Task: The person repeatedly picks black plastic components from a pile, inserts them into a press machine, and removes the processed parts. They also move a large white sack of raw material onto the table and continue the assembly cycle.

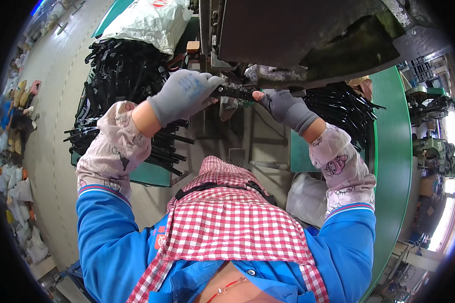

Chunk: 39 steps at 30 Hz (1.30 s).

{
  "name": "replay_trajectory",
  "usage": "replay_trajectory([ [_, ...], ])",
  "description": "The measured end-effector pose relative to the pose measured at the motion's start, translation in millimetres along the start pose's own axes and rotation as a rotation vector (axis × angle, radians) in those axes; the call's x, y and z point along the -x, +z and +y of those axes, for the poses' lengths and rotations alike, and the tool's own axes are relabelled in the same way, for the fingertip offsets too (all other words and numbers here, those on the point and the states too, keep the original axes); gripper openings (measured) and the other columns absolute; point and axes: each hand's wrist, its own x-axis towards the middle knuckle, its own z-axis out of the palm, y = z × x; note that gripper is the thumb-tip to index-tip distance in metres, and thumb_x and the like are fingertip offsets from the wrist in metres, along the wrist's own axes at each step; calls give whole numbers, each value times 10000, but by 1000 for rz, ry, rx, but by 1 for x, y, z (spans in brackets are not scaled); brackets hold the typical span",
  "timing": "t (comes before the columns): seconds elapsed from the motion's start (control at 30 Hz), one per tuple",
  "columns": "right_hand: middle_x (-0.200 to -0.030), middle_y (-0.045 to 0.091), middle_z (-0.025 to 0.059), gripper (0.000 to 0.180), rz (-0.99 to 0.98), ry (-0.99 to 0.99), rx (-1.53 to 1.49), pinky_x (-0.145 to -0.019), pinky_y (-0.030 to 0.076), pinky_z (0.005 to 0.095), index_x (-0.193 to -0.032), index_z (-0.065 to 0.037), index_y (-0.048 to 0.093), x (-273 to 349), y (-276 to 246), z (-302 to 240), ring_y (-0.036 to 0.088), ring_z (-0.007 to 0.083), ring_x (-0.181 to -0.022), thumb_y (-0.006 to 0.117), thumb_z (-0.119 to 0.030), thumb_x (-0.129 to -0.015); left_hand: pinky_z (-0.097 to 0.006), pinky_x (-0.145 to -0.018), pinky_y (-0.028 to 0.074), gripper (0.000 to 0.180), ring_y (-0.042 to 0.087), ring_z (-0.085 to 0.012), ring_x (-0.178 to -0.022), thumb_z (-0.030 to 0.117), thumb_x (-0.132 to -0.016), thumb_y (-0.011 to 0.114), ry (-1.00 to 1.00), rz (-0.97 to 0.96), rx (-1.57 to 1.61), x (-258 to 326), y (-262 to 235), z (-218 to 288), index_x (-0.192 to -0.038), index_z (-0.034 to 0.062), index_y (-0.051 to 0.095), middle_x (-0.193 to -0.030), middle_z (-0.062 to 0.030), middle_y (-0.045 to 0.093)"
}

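Head view, both gloved hands up at centre top of frame, working at a dark heavy machine [308, 35] that fills the upper middle and upper right. Left hand [183, 95], grey glove, fingers curled shut around one end of a small black metal part [236, 92]. Right hand [284, 107], grey glove, thumb and fingers pinching the other end of the same part. Part lies roughly level between the two hands, right under the machine's lower edge, at or just beside the tooling; actual contact with the die is too dark to tell.

Step in hand, as a judgement: seating or aligning one black part in the press, both hands steadying it. Next move would call for the piece sitting square in its seat and both sets of fingers getting clear of the tooling before anything comes down. Fingertips look very close to the machine edge, so pinch risk is there.

Upper left: big pile of black parts [121, 81] on a green table [151, 174], white sack [149, 19] behind it at top. Right of centre: second pile of black rods [341, 108] on a curved green bench [392, 151], just beside the right wrist. Patterned sleeve covers on both forearms, blue jacket, red checked apron [232, 217] low in frame. White bag [308, 197] at lower right by the right elbow.
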Motion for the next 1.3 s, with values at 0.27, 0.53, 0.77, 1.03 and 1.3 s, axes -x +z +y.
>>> replay_trajectory([
  [0.27,-890,682,218,606,-247,-25,-131,-814,487,487,-932,-29,631,13,-18,-21,646,425,-878,319,-540,-1033,-430,-872,527,449,629,-352,-997,373,-844,705,220,-167,137,-25,-6,-37,-1129,31,642,-1036,-142,638],
  [0.53,-801,675,92,505,-419,-120,-287,-612,526,335,-997,-35,600,10,-30,-13,666,187,-675,404,-499,-1036,-452,-968,466,468,591,-367,-1151,217,-845,692,-6,-323,50,-27,-28,-8,-1251,36,543,-1135,-190,639],
  [0.77,-1097,692,211,491,-13,109,-195,-890,529,427,-1162,-46,663,-66,82,41,672,385,-964,475,-459,-974,-311,-798,512,369,605,-155,-911,178,-943,639,-581,33,2064,20,73,137,-1240,10,498,-1007,-71,597],
  [1.03,-1298,628,182,400,-316,414,154,-990,498,460,-1241,-155,679,-93,117,34,596,360,-1220,495,-320,-926,-256,-733,482,302,579,-93,-808,277,-992,607,-486,-241,2197,3,58,204,-1140,15,588,-930,-6,639],
  [1.3,-1195,665,184,335,-47,399,116,-938,496,474,-1135,-128,680,-96,159,65,620,393,-1127,577,-304,-869,-289,-741,525,280,646,-129,-868,283,-977,619,-442,387,2059,56,39,148,-1082,24,632,-997,-64,677],
])
